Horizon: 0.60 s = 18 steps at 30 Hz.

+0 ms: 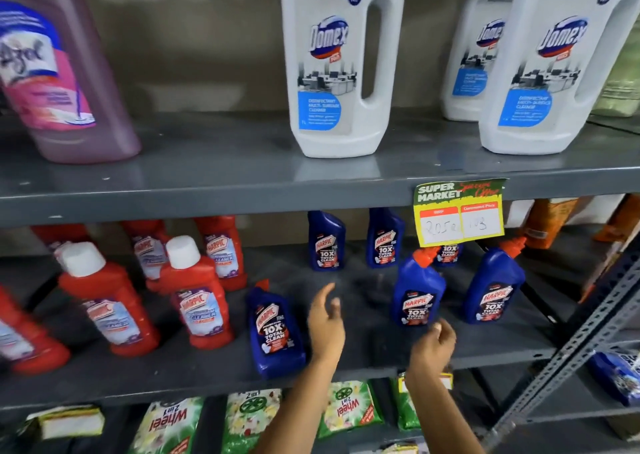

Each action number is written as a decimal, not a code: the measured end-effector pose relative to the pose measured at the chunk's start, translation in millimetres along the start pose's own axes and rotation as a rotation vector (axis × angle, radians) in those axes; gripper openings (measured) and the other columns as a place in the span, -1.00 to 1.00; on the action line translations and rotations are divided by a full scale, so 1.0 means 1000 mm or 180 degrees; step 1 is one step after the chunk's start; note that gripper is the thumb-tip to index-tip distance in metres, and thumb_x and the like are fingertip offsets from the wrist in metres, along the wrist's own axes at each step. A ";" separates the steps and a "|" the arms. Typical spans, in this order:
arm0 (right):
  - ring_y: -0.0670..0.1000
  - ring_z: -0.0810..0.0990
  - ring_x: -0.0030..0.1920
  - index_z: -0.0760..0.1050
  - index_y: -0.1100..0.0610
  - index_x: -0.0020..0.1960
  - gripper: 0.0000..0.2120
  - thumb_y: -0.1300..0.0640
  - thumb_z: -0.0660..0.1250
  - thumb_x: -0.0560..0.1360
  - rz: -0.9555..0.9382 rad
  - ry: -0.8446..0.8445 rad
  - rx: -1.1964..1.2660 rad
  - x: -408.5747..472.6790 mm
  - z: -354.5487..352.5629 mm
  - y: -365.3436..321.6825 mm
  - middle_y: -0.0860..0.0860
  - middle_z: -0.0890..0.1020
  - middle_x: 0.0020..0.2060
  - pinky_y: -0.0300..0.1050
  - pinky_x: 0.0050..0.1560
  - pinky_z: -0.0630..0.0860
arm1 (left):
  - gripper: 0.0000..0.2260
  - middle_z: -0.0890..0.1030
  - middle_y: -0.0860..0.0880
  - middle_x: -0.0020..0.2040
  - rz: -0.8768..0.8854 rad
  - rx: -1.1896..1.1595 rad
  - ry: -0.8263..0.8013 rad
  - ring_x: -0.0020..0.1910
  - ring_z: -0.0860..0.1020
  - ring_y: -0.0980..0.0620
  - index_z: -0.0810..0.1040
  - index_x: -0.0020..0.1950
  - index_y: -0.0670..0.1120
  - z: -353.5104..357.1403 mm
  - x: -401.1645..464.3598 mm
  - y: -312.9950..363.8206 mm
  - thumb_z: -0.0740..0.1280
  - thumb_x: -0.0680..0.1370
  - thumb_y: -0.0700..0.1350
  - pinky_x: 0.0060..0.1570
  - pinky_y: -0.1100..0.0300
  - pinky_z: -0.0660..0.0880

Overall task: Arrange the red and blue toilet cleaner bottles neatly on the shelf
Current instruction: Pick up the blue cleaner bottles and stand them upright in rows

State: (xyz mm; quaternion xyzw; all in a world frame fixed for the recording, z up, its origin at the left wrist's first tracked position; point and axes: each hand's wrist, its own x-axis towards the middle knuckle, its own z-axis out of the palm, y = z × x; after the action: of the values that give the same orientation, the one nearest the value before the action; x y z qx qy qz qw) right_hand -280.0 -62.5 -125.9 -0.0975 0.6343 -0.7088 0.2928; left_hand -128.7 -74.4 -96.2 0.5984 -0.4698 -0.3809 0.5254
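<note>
Several red cleaner bottles [107, 297] with white caps stand on the left of the grey middle shelf [363, 360]. Blue bottles stand to the right: one near the front [273, 332], two at the back [325, 242], two with orange caps [417, 290] further right. My left hand [325, 322] hovers with relaxed fingers over the bare shelf between the front blue bottle and the orange-capped one, holding nothing. My right hand [434, 346] is just below and in front of that orange-capped bottle, fingers loosely curled, apart from it.
White Domex jugs [339, 65] and a pink bottle [59, 72] stand on the upper shelf. A yellow price tag [460, 214] hangs from its edge. Green detergent packs [346, 408] lie on the lower shelf. A slotted metal upright [588, 342] runs at the right.
</note>
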 end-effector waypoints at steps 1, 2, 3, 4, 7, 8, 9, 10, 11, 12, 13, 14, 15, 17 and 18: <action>0.21 0.47 0.20 0.41 0.28 0.26 -0.70 0.21 0.12 0.58 -0.0041 0.0045 -0.0115 -0.011 0.005 0.009 0.22 0.51 0.20 0.04 0.22 0.37 | -0.71 0.52 -0.08 0.28 0.0032 0.0067 0.0316 0.27 0.48 -0.03 0.47 0.29 -0.11 -0.014 -0.002 -0.006 0.19 0.57 -0.22 0.23 0.16 0.39; 0.24 0.46 0.21 0.40 0.28 0.25 -0.71 0.20 0.13 0.57 -0.0063 0.0004 -0.0207 -0.021 0.012 0.015 0.25 0.50 0.21 0.10 0.27 0.36 | -0.72 0.54 -0.12 0.26 0.0043 0.0093 0.0566 0.25 0.49 -0.07 0.48 0.27 -0.15 -0.027 -0.002 -0.011 0.18 0.57 -0.25 0.18 0.20 0.38; 0.26 0.47 0.21 0.39 0.27 0.25 -0.71 0.20 0.14 0.56 -0.0054 -0.0038 -0.0285 -0.029 0.019 0.018 0.27 0.49 0.21 0.15 0.28 0.37 | -0.71 0.55 -0.15 0.24 0.0017 0.0112 0.0770 0.24 0.50 -0.10 0.48 0.27 -0.18 -0.041 -0.001 -0.013 0.17 0.57 -0.28 0.15 0.22 0.37; 0.27 0.47 0.20 0.38 0.27 0.26 -0.71 0.21 0.15 0.56 -0.0048 -0.0036 -0.0341 -0.035 0.025 0.018 0.29 0.49 0.20 0.18 0.28 0.38 | -0.70 0.55 -0.18 0.22 -0.0025 0.0121 0.0946 0.22 0.51 -0.13 0.48 0.26 -0.21 -0.054 0.001 -0.013 0.16 0.55 -0.33 0.13 0.24 0.36; 0.30 0.48 0.18 0.40 0.28 0.22 -0.73 0.23 0.15 0.56 -0.0015 0.0016 -0.0460 -0.048 0.038 0.018 0.30 0.50 0.19 0.16 0.25 0.39 | -0.65 0.55 -0.20 0.20 -0.0173 0.0199 0.1230 0.20 0.51 -0.16 0.50 0.23 -0.27 -0.093 0.009 -0.023 0.13 0.49 -0.42 0.15 0.27 0.34; 0.29 0.48 0.18 0.41 0.27 0.21 -0.75 0.24 0.14 0.56 0.0057 -0.0089 -0.0496 -0.055 0.040 0.018 0.28 0.52 0.19 0.12 0.22 0.38 | -0.66 0.55 -0.20 0.22 -0.0260 0.0287 0.1252 0.22 0.49 -0.17 0.50 0.24 -0.27 -0.101 0.013 -0.029 0.13 0.50 -0.41 0.22 0.20 0.35; 0.27 0.50 0.18 0.44 0.25 0.19 -0.76 0.25 0.13 0.57 0.0116 -0.0300 -0.0607 -0.063 0.043 0.020 0.23 0.54 0.16 0.06 0.19 0.38 | -0.67 0.54 -0.22 0.24 -0.0459 0.0277 0.1247 0.22 0.49 -0.20 0.49 0.24 -0.26 -0.105 0.016 -0.034 0.13 0.52 -0.37 0.27 0.07 0.38; 0.24 0.51 0.17 0.47 0.23 0.17 -0.77 0.26 0.13 0.57 0.0222 -0.0606 -0.0777 -0.072 0.047 0.026 0.18 0.57 0.13 0.01 0.15 0.39 | -0.69 0.53 -0.23 0.25 -0.0704 0.0150 0.1198 0.21 0.50 -0.24 0.48 0.25 -0.23 -0.108 0.017 -0.036 0.13 0.54 -0.32 0.26 -0.04 0.41; 0.22 0.53 0.15 0.51 0.19 0.13 -0.77 0.27 0.14 0.56 0.0338 -0.0950 -0.0928 -0.080 0.052 0.030 0.14 0.59 0.10 -0.02 0.13 0.39 | -0.69 0.54 -0.21 0.23 -0.1006 -0.0089 0.1123 0.17 0.52 -0.26 0.46 0.28 -0.20 -0.108 0.017 -0.040 0.13 0.56 -0.28 0.20 -0.06 0.46; 0.21 0.55 0.14 0.54 0.16 0.09 -0.79 0.26 0.17 0.55 0.0466 -0.1292 -0.1038 -0.085 0.058 0.037 0.14 0.61 0.10 -0.03 0.14 0.41 | -0.69 0.57 -0.18 0.17 -0.1265 -0.0352 0.1051 0.10 0.55 -0.26 0.44 0.29 -0.18 -0.106 0.016 -0.039 0.13 0.57 -0.27 0.11 -0.02 0.50; 0.20 0.57 0.11 0.56 0.13 0.04 -0.82 0.23 0.20 0.54 0.0576 -0.1599 -0.1149 -0.091 0.065 0.042 0.16 0.62 0.10 -0.01 0.15 0.43 | -0.70 0.58 -0.15 0.07 -0.1529 -0.0606 0.0998 -0.01 0.56 -0.24 0.44 0.28 -0.16 -0.107 0.015 -0.039 0.12 0.57 -0.28 -0.01 0.07 0.50; 0.19 0.58 0.08 0.56 0.14 0.03 -0.84 0.19 0.23 0.54 0.0712 -0.1840 -0.1274 -0.096 0.072 0.045 0.16 0.63 0.08 0.01 0.16 0.47 | -0.73 0.59 -0.15 0.00 -0.1644 -0.0802 0.0990 -0.08 0.55 -0.21 0.46 0.24 -0.16 -0.109 0.015 -0.040 0.12 0.57 -0.29 -0.09 0.12 0.46; 0.17 0.59 0.04 0.56 0.17 0.04 -0.82 0.13 0.25 0.53 0.0821 -0.2010 -0.1422 -0.098 0.078 0.051 0.15 0.64 0.05 0.04 0.16 0.50 | -0.74 0.58 -0.15 -0.03 -0.1797 -0.0967 0.0933 -0.09 0.53 -0.20 0.49 0.20 -0.24 -0.112 0.017 -0.040 0.11 0.57 -0.29 -0.10 0.14 0.42; 0.18 0.60 0.01 0.53 0.24 0.09 -0.73 0.07 0.23 0.53 0.0937 -0.2260 -0.1677 -0.116 0.096 0.060 0.17 0.64 0.02 0.14 0.15 0.54 | -0.77 0.52 -0.13 -0.17 -0.2085 -0.1324 0.0698 -0.10 0.51 -0.18 0.52 0.02 -0.33 -0.135 0.026 -0.045 0.09 0.58 -0.29 -0.07 0.09 0.42; 0.20 0.60 0.01 0.52 0.25 0.11 -0.71 0.07 0.21 0.54 0.0994 -0.2304 -0.1717 -0.117 0.099 0.058 0.18 0.63 0.03 0.17 0.14 0.54 | -0.76 0.48 -0.14 -0.24 -0.2155 -0.1527 0.0651 -0.19 0.49 -0.17 0.51 -0.12 -0.30 -0.135 0.028 -0.044 0.07 0.58 -0.32 -0.13 0.09 0.42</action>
State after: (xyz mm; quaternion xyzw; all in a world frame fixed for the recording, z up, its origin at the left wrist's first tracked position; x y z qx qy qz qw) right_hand -117.9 -84.3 -137.0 -0.3143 0.6600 -0.3869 0.5621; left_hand 14.6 -64.6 -116.8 0.6145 -0.0904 -0.5691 0.5389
